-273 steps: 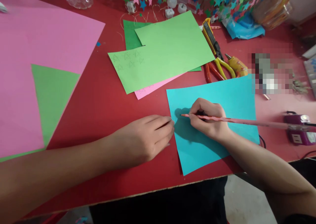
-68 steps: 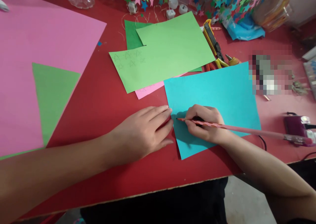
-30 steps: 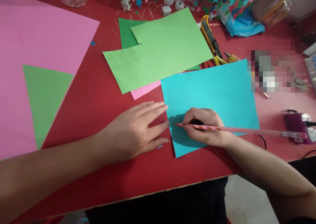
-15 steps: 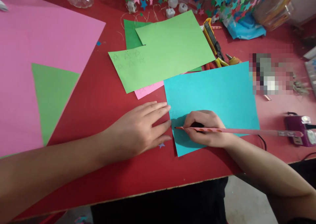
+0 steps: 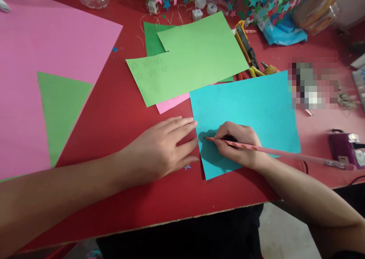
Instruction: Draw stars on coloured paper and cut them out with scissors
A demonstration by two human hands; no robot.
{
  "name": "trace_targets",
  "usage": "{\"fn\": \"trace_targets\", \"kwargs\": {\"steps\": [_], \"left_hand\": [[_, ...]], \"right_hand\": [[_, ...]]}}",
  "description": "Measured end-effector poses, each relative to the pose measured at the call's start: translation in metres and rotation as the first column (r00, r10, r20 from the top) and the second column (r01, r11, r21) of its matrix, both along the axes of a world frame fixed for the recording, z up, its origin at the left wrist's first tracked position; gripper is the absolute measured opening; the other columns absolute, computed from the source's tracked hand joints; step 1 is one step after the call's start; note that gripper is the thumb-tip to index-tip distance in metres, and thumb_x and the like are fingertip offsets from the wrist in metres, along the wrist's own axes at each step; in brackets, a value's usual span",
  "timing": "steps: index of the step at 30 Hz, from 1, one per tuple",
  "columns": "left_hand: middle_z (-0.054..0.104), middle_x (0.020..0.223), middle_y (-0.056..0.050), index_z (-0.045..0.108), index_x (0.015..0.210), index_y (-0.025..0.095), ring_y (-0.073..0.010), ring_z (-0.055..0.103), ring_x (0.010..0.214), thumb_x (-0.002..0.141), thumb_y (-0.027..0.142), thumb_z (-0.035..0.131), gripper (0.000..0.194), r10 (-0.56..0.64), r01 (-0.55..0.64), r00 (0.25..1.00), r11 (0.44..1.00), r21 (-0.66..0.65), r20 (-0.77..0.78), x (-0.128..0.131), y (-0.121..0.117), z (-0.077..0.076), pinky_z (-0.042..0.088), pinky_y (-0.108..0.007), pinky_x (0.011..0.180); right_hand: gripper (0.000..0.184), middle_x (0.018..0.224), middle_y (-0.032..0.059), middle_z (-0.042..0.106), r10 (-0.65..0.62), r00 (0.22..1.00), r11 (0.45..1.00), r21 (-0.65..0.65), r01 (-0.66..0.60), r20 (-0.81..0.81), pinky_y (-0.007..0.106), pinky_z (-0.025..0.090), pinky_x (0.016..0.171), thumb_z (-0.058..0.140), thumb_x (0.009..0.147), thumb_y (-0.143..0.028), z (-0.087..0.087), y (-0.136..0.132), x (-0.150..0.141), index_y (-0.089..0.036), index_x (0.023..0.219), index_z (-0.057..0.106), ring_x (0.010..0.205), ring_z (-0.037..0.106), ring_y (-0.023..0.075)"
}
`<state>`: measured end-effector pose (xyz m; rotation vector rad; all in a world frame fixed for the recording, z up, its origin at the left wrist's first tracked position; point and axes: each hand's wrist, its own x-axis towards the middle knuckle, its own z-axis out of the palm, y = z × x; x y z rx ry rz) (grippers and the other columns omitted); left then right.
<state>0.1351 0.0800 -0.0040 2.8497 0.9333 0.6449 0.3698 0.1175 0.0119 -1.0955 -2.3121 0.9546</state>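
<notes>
Right hand (image 5: 243, 156) has its fingers pinched round a pink pencil (image 5: 285, 153), tip near the left edge of the blue sheet (image 5: 245, 99) – that's lying flat on the red bench (image 5: 114, 129). Left hand (image 5: 165, 148) is loosely spread, fingertips right by that edge. Sheet's probably light, bendy and slidey, so press the edge – pencil looks light and stiff, best held low.

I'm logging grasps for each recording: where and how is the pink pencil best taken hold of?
Probably by the lower barrel of the pink pencil, just behind the sharpened tip, coming from the right. The barrel is long and slim, orange ovals mark that stretch, and the tip points left over the blue sheet, so this approach should leave it free. The right hand grips there.
</notes>
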Motion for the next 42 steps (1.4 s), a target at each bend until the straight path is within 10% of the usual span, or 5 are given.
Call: {"fn": "trace_targets", "kwargs": {"steps": [42], "left_hand": [[0.063, 0.124, -0.024, 0.069, 0.108, 0.008, -0.0343, 0.058, 0.122, 0.097, 0.032, 0.051, 0.032, 0.005, -0.005, 1.0, 1.0, 0.001, -0.002, 0.0, 0.0, 0.0, 0.052, -0.051, 0.101]], "right_hand": [[0.014, 0.057, -0.0032, 0.055, 0.142, 0.989, 0.99, -0.005, -0.142, -0.037, 0.02, 0.033, 0.046, 0.051, 0.077, -0.011, -0.004, 0.0, 0.005, -0.019, 0.065, 0.051, 0.048, 0.045, 0.0069]]}}
